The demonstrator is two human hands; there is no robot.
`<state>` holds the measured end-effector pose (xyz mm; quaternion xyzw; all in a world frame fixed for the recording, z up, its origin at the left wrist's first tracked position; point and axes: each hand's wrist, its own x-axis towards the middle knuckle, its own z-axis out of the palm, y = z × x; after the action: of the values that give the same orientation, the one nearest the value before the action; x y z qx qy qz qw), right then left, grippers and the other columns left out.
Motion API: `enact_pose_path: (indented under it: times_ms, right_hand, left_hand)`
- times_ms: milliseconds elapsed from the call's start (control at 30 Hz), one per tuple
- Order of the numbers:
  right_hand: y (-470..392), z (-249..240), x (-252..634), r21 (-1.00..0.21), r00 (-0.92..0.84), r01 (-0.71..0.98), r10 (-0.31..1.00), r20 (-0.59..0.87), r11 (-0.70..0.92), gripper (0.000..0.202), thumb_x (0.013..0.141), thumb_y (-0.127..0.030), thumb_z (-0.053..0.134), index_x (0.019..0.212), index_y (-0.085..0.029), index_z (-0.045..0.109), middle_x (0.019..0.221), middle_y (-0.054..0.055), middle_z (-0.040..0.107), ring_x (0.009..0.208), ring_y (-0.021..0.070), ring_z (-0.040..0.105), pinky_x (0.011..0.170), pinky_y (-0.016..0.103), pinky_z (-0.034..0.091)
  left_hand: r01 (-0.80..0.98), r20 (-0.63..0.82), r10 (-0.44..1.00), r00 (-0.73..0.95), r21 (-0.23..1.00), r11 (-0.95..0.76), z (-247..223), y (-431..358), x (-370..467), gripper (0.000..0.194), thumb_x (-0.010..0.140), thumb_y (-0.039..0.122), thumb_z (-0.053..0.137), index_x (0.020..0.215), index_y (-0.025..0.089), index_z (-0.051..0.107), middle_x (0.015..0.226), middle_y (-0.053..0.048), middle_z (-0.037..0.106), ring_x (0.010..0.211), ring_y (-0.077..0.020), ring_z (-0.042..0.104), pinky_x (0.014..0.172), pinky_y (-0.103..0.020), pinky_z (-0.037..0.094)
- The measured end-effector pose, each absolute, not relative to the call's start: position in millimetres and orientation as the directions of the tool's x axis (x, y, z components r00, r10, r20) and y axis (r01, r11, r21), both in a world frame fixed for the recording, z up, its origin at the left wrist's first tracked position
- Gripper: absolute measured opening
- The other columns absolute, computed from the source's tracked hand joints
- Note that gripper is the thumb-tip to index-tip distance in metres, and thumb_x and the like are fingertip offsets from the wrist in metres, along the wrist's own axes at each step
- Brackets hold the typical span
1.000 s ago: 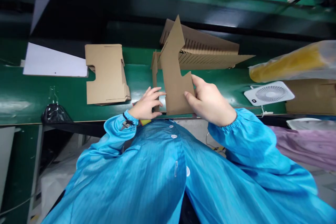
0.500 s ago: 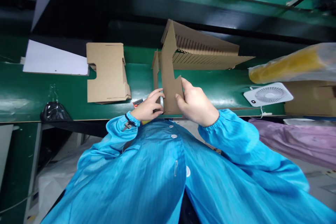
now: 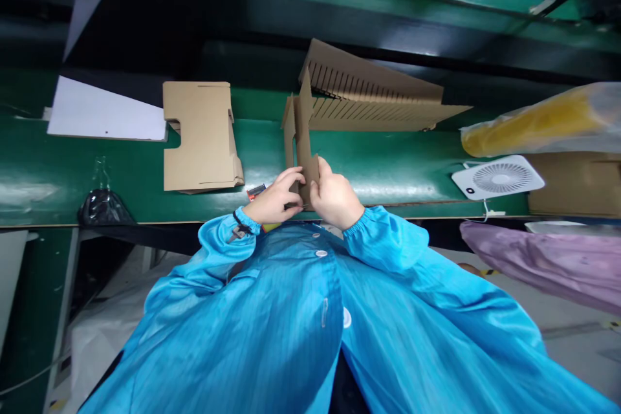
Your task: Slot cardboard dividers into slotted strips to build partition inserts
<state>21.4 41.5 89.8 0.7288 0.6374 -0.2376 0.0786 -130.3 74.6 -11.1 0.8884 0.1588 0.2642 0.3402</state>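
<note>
A cardboard piece with a cut-out [image 3: 304, 132] stands on edge in front of me, turned nearly edge-on. My right hand [image 3: 336, 197] grips its near right side between thumb and fingers. On the other side, my left hand [image 3: 279, 196] has its fingers bent around the near left edge of the upright cardboard. A second thin cardboard panel [image 3: 289, 136] stands just left of the first. Behind them lie slotted cardboard strips [image 3: 378, 113] with rows of narrow cuts.
Notched cardboard pieces [image 3: 198, 136] are stacked at the left, beside a white board [image 3: 107, 113]. A black bag [image 3: 103, 207] sits far left. On the right are a white fan [image 3: 499, 178], a yellow roll [image 3: 533, 123] and a cardboard box [image 3: 575, 184].
My right hand has moved left, swinging the gripped cardboard from showing its broad face to nearly edge-on. My left hand has stayed almost in place.
</note>
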Motion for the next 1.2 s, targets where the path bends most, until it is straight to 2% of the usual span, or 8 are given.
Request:
enact_pose_path:
  times_ms: [167,500,733,1000,1200]
  right_hand:
    - [40,89,24,-0.203,0.075,0.962,0.891,-0.448,-0.183,0.062,0.090,-0.020,0.035,0.147,0.000,0.021,0.104,0.020,0.070,0.090,0.0286,0.068,0.080,0.038,0.050]
    - [45,95,25,-0.110,0.078,0.983,0.874,-0.480,-0.148,0.062,0.089,-0.019,0.036,0.145,0.001,0.022,0.102,0.023,0.069,0.090,0.0308,0.067,0.078,0.040,0.050]
    - [48,97,30,-0.178,0.062,0.970,0.879,-0.473,-0.165,0.058,0.089,-0.017,0.036,0.144,-0.003,0.025,0.102,0.019,0.070,0.090,0.0290,0.067,0.079,0.039,0.050]
    - [48,93,30,-0.230,0.028,0.963,0.903,-0.428,-0.139,0.059,0.088,-0.018,0.034,0.144,0.000,0.026,0.104,0.020,0.069,0.090,0.0279,0.067,0.078,0.037,0.050]
    - [46,85,22,-0.144,0.048,0.981,0.884,-0.465,-0.130,0.061,0.090,-0.020,0.032,0.146,0.001,0.019,0.101,0.021,0.070,0.086,0.0280,0.068,0.076,0.038,0.051]
  left_hand:
    - [0.117,0.346,0.472,0.811,0.694,-0.710,-12,74,-131,0.012,0.083,0.018,0.062,0.075,0.016,0.071,0.118,-0.012,0.046,0.134,-0.0336,0.032,0.110,-0.050,0.036]
    - [0.131,0.341,0.478,0.810,0.689,-0.713,-10,75,-128,0.012,0.082,0.018,0.062,0.075,0.016,0.071,0.116,-0.012,0.046,0.134,-0.0340,0.033,0.110,-0.051,0.037]
    - [0.139,0.331,0.487,0.808,0.697,-0.704,-8,77,-127,0.012,0.082,0.017,0.061,0.073,0.015,0.070,0.115,-0.012,0.046,0.133,-0.0348,0.034,0.108,-0.052,0.038]
    - [0.118,0.356,0.475,0.805,0.689,-0.716,-9,77,-127,0.012,0.082,0.017,0.061,0.073,0.015,0.070,0.114,-0.012,0.046,0.133,-0.0345,0.034,0.109,-0.051,0.037]
    - [0.136,0.335,0.491,0.804,0.701,-0.700,-8,78,-127,0.010,0.080,0.015,0.062,0.072,0.015,0.068,0.114,-0.011,0.047,0.133,-0.0334,0.034,0.110,-0.052,0.036]
